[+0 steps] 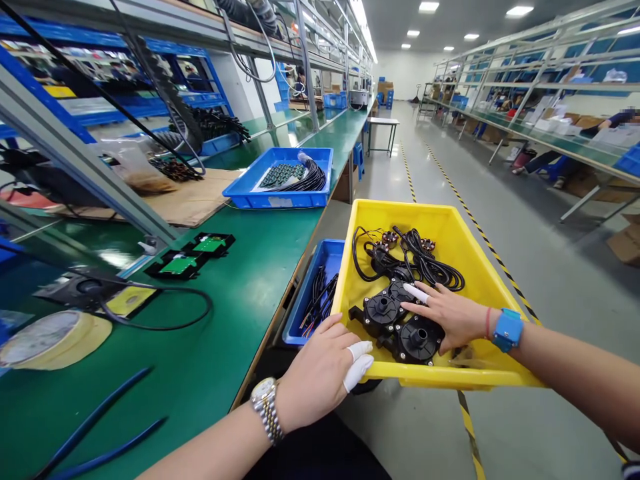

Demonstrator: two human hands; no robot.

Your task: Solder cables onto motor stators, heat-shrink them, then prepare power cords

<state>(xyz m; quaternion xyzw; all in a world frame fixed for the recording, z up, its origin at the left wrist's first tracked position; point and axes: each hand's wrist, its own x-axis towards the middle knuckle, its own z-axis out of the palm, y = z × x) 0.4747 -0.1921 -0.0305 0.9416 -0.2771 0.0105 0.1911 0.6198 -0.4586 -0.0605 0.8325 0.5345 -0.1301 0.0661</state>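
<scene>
A yellow plastic bin (435,377) stands in front of me, beside the bench. My left hand (317,370) is closed over its near left corner, with white finger covers on two fingers. Inside the bin, my right hand (450,315) has its fingers spread over several round black plastic pumps (419,339), each with a short spout. Its fingertips reach the pumps, but the hand is not wrapped around one. Behind them lie coiled black cables (440,270) and small copper-wound rings (390,239).
A blue tray (295,200) with circuit boards and black cables sits on the green bench (250,280). Black housings with green boards (183,265) and a tape roll (55,340) lie left. Below the bench edge, another blue bin (295,327) holds wires.
</scene>
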